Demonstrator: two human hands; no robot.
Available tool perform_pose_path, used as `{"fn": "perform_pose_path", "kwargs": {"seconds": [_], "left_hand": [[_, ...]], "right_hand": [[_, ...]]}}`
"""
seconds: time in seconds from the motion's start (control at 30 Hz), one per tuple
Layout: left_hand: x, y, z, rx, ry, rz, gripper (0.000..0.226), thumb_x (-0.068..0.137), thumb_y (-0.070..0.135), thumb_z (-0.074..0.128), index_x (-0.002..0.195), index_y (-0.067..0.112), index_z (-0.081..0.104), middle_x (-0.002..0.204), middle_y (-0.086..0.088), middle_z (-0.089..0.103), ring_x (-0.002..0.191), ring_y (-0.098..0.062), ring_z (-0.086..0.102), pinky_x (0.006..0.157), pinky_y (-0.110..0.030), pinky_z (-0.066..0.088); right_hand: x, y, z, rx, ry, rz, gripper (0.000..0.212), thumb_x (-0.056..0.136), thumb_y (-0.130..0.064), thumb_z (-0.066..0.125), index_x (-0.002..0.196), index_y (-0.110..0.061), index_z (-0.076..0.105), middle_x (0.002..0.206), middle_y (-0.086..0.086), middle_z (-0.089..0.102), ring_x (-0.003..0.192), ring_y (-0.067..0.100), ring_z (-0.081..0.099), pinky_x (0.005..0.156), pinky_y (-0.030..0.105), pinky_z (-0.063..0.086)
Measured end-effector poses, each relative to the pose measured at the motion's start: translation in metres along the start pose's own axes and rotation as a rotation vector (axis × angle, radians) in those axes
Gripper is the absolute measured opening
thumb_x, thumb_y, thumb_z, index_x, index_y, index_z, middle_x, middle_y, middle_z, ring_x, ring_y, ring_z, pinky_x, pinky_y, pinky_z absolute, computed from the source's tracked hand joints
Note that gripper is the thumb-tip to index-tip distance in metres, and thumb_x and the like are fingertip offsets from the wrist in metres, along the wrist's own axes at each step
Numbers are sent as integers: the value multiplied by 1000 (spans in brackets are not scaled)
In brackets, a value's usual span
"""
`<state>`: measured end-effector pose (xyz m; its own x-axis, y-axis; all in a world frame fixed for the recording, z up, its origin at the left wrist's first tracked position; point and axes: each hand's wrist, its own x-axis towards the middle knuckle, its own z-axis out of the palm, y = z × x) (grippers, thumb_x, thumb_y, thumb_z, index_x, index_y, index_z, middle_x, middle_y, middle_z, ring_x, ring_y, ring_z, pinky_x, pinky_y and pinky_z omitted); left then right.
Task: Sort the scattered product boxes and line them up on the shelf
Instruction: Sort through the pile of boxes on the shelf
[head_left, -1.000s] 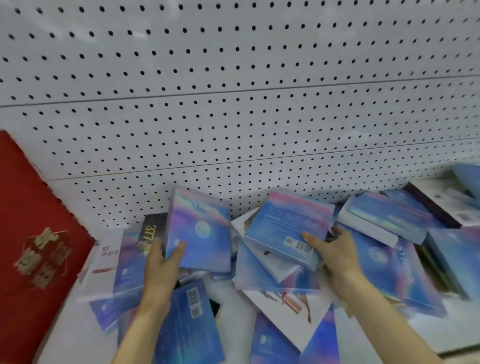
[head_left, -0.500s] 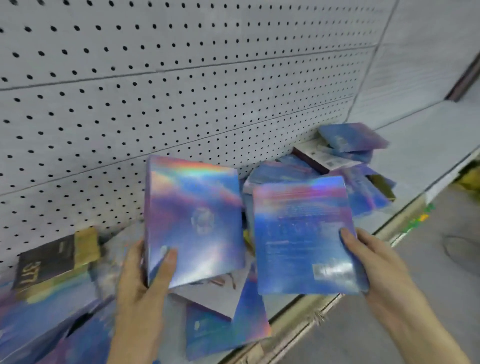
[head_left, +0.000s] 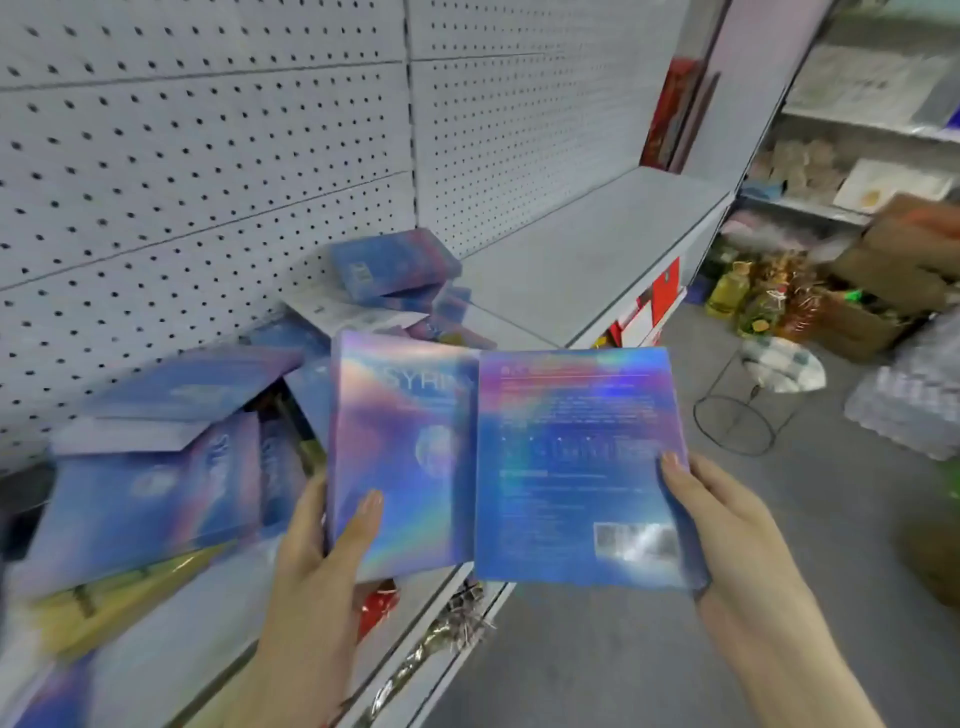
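My left hand grips a holographic blue-purple box by its lower left corner, front face toward me. My right hand holds a second holographic box by its right edge, back face with a barcode showing. The two boxes are side by side and lifted above the front edge of the grey shelf. A scattered pile of similar boxes lies on the shelf to the left, and a smaller heap sits further back against the pegboard.
White pegboard backs the shelf. A red box stands at the shelf's far end. On the floor to the right are a wire stand, bottles, cardboard cartons and wrapped bottle packs.
Both hands have lifted their boxes off the pile and brought them together side by side. My view has swung to the right, so the long bare stretch of shelf and the aisle floor now show.
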<state>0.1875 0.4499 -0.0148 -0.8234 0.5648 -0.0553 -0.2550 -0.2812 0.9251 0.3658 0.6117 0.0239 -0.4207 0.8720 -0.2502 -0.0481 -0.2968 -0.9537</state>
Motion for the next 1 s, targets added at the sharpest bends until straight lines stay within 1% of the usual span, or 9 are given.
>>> {"fn": "perform_pose_path", "kwargs": {"seconds": [0.17,0.27,0.37,0.43,0.53,0.63,0.77,0.87,1.0], "left_hand": [[12,-66,116,164,-6,11,34,65,47,79,86,27,63,85,-1,66,77,-22,56,66,-39,44],[21,-95,178,163,13,15,12,80,25,74,86,33,68,79,9,69,72,-14,61,64,-33,48],[35,-122,241,170,7,36,11,88,24,66,92,33,69,94,1,72,87,-21,64,82,-47,50],[48,-140,281,187,8,74,7,86,35,63,91,31,65,92,-3,69,87,-20,62,87,-54,48],[71,-162,349,202,-3,140,24,81,48,58,100,34,61,98,6,69,95,-13,64,87,-46,50],[109,-191,414,143,-5,110,37,80,53,59,111,34,58,113,6,68,108,-18,64,94,-51,49],[182,-217,488,45,77,110,41,80,49,61,114,26,58,113,-3,67,109,-26,62,96,-57,47],[233,-213,545,-26,81,129,32,80,41,62,107,24,60,110,-8,66,104,-30,62,94,-56,48],[280,-203,622,-33,40,182,39,73,40,69,107,23,62,99,3,68,96,-19,66,81,-34,54]], "right_hand": [[51,-34,-89,132,-101,144,27,96,-30,46,112,-20,65,111,4,72,93,20,72,71,37,60],[88,-50,-124,81,-131,200,42,94,-45,33,102,-18,64,130,11,62,78,-1,70,71,15,55],[116,-54,-147,81,-175,183,43,88,-49,49,116,-19,63,111,5,72,92,18,72,70,34,60],[138,-48,-156,35,-140,84,39,86,-46,61,118,-24,64,115,-1,71,105,16,68,83,34,57],[197,-41,-160,-116,2,-127,27,95,-18,58,113,-37,63,122,-16,63,106,-10,58,89,12,46],[269,-41,-175,-293,45,-241,36,100,-17,46,130,-36,48,130,-24,48,119,-15,44,108,18,35],[366,-83,-215,-449,-39,-324,31,103,-22,40,120,-47,42,127,-28,44,100,-38,33,92,-7,21],[430,-120,-242,-645,-87,-543,35,96,-31,40,130,-38,39,130,-30,44,108,-30,36,97,-2,20],[510,-165,-277,-721,-73,-771,41,95,-30,42,135,-29,45,132,-29,46,105,-25,39,96,0,24]]}}
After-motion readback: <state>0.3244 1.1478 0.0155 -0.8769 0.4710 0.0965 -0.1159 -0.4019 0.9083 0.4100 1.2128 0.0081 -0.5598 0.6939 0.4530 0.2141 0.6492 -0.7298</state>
